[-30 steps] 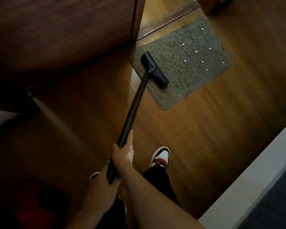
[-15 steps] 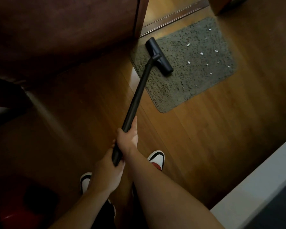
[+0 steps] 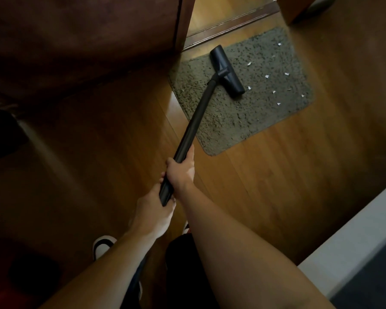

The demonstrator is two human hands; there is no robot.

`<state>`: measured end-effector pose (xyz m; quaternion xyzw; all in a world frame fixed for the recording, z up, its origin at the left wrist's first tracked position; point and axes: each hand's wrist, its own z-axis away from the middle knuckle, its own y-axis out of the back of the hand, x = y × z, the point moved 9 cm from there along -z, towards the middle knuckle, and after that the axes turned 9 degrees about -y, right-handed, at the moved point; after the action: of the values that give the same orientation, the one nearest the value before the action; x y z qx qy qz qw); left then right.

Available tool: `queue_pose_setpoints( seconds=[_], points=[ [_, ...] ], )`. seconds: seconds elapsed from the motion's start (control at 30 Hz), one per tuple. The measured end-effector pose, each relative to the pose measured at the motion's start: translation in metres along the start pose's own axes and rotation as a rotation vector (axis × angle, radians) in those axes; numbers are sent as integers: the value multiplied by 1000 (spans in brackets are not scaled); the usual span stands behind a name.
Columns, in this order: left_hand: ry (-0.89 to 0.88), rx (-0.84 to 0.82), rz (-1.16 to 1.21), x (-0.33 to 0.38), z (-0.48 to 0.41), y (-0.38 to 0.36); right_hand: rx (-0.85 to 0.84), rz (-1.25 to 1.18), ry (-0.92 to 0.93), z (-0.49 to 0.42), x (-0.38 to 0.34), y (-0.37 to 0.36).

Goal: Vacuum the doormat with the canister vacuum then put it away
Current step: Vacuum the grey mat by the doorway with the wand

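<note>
1. Gripping the black wand [image 3: 196, 117], your right hand [image 3: 181, 169] wraps it just ahead of your left hand [image 3: 153, 210], which is clasped round its end.
2. Its floor head [image 3: 226, 70] sits on the doormat [image 3: 243, 121] near the far-left corner, with white scraps [image 3: 266, 76] toward the right edge.

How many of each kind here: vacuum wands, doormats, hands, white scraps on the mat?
black vacuum wand with flat floor head: 1
grey-green shaggy doormat: 1
hands gripping the wand: 2 (left hand, right hand)
small white paper scraps on the doormat: 9, one of them faint
Total: 13
</note>
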<state>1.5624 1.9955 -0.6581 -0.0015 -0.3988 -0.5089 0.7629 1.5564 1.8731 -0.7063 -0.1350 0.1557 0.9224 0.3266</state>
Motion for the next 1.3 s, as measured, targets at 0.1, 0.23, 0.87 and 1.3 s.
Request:
queue_pose_setpoints(
  seconds=[0.1,0.23,0.87,1.3],
  points=[
    [13,5,26,-16,10,5,-22,10,-15,10,13,-10],
    [32,10,53,-40,38,13,-60,52,-10,30,41,-32],
    [154,-167,47,-99,116,31,1,-21,-61,92,125,-57],
    [53,-99,-22,-33,64,-16,6,-67,-2,40,71,11]
  ],
)
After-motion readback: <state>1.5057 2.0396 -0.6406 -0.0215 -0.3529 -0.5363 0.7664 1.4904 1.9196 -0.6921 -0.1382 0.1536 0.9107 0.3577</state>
